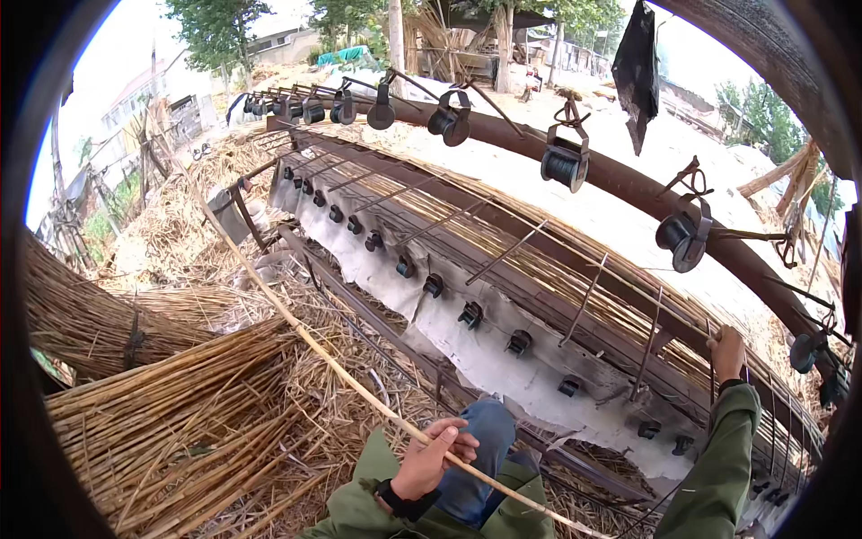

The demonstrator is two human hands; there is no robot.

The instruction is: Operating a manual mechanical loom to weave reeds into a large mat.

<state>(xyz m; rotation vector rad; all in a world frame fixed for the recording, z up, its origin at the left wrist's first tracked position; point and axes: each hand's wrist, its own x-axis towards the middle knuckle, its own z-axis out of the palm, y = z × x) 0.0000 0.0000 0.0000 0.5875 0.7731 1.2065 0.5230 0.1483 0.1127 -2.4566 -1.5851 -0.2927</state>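
My left hand (431, 460) is closed round a long, pale reed stalk (337, 366) over my knee. The stalk runs from the upper left down past my lap to the lower right. My right hand (727, 353) reaches to the right part of a long brown metal weaving frame (485, 211), its fingers curled at the edge where reeds lie. What those fingers grip is hidden. Laid reeds (530, 242) stretch along the frame, with thin metal rods (507, 253) standing across them. Small dark spools (470, 313) hang in a row before a whitish sheet (530, 386).
Larger dark wire spools (564, 166) hang from a curved brown pipe (503, 135) beyond the frame. Bundled reeds (171, 404) lie at my left, amid loose straw (332, 422). A black cloth scrap (637, 76) dangles at the upper right. Trees and buildings stand behind.
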